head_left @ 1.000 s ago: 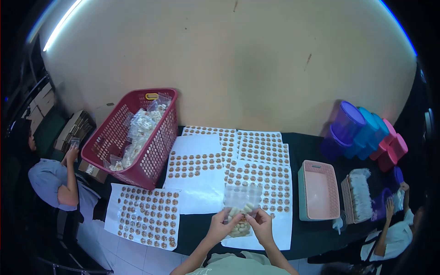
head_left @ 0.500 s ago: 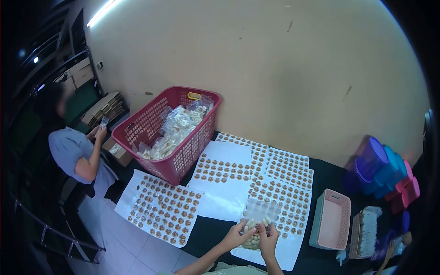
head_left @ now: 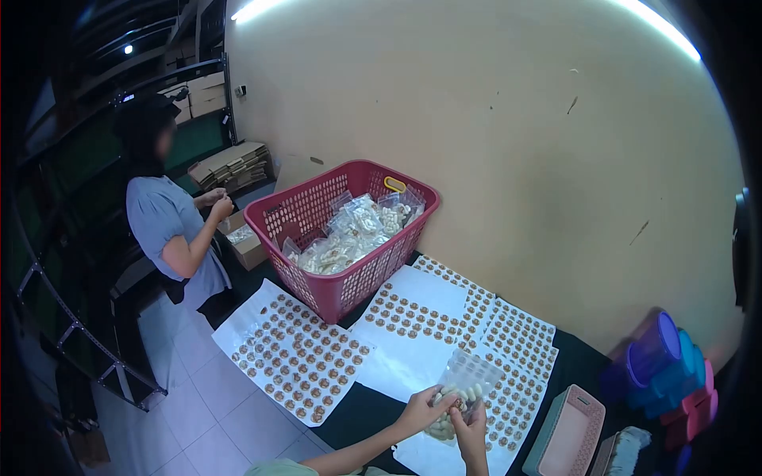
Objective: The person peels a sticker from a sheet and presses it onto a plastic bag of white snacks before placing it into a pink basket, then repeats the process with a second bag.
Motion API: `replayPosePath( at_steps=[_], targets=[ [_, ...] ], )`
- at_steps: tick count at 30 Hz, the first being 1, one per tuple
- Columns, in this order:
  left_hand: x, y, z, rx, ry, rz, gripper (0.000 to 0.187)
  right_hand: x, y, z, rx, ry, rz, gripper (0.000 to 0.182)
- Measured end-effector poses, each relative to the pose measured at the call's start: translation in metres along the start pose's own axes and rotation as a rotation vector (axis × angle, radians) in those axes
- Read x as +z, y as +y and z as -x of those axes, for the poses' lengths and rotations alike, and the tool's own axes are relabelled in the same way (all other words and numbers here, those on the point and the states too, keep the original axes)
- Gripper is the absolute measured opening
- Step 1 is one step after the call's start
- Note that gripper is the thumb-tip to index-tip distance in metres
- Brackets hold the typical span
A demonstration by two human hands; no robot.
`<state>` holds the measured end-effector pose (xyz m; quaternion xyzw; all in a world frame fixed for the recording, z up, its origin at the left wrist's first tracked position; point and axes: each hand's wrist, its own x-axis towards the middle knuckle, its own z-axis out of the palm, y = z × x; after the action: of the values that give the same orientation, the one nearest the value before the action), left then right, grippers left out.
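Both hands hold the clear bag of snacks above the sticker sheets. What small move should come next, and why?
Probably press a sticker onto the bag. Left hand and right hand pinch it at its middle, fingertips together on its front, and the sticker sheets lie right beneath, some rows already empty.

The setting is a small packing workroom for snack goods. A dark table [head_left: 373, 404] set against a plain wall carries sheets of round labels [head_left: 298, 361], a red basket [head_left: 343, 234] filled with sealed snack bags, pink trays [head_left: 565, 440] and stacked coloured containers [head_left: 663, 369]. Flattened cartons [head_left: 230, 165] lie piled beside metal shelving [head_left: 71, 317], where a co-worker [head_left: 171, 218] stands handling a small item.
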<state>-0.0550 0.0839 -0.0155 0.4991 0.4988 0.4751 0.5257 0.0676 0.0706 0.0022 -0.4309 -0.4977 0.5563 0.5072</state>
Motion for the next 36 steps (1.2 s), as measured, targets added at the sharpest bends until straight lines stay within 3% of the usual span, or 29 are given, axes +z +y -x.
replayPosePath(
  at_steps=[3,6,10,14,16,17,19,22,24,26,28,30,32,34,36],
  targets=[
    [-0.002,0.011,-0.003,-0.048,-0.031,-0.096,0.029,-0.003,0.008,0.005,-0.066,0.020,0.024,0.042],
    [0.003,0.009,0.003,-0.053,-0.052,-0.030,0.031,-0.012,0.010,0.012,0.074,-0.036,-0.070,0.041],
    [0.005,-0.006,0.006,-0.064,-0.066,-0.122,0.033,-0.025,0.023,0.017,0.031,-0.060,0.056,0.041],
    [0.004,-0.019,0.009,0.095,-0.039,-0.066,0.033,-0.038,0.027,0.028,0.105,-0.148,-0.037,0.038],
    [-0.004,-0.010,0.005,0.206,0.025,0.231,0.027,-0.039,0.024,0.034,0.171,-0.151,-0.038,0.035],
    [-0.007,-0.004,0.006,0.107,0.050,0.185,0.026,-0.040,0.029,0.035,0.113,-0.155,-0.008,0.032],
    [-0.010,0.006,0.009,0.156,0.051,0.173,0.026,-0.041,0.028,0.033,0.009,-0.150,0.119,0.024],
    [-0.010,0.021,0.010,0.221,0.087,0.182,0.027,-0.048,0.005,0.022,-0.108,0.077,0.041,0.023],
    [-0.014,0.017,0.006,0.462,0.110,-0.122,0.028,-0.057,-0.014,0.018,-0.212,0.146,0.298,0.027],
    [-0.013,0.016,0.004,0.481,0.119,-0.026,0.023,-0.057,-0.032,0.017,-0.294,0.120,0.424,0.030],
    [-0.016,0.023,0.001,0.527,0.131,-0.183,0.023,-0.056,-0.045,0.017,-0.223,-0.118,0.369,0.030],
    [-0.016,0.030,0.003,0.524,0.114,-0.105,0.016,-0.052,-0.053,0.015,-0.225,-0.139,0.272,0.029],
    [-0.018,0.034,0.006,0.566,0.112,-0.320,0.007,-0.047,-0.062,0.011,-0.211,-0.109,0.163,0.026],
    [-0.008,0.039,0.015,0.666,0.136,-0.407,0.006,-0.030,-0.075,0.012,-0.251,-0.141,0.560,0.017],
    [0.000,0.048,0.027,0.707,0.081,-0.412,0.004,-0.020,-0.064,0.011,-0.214,-0.143,0.666,0.013]
  ],
)
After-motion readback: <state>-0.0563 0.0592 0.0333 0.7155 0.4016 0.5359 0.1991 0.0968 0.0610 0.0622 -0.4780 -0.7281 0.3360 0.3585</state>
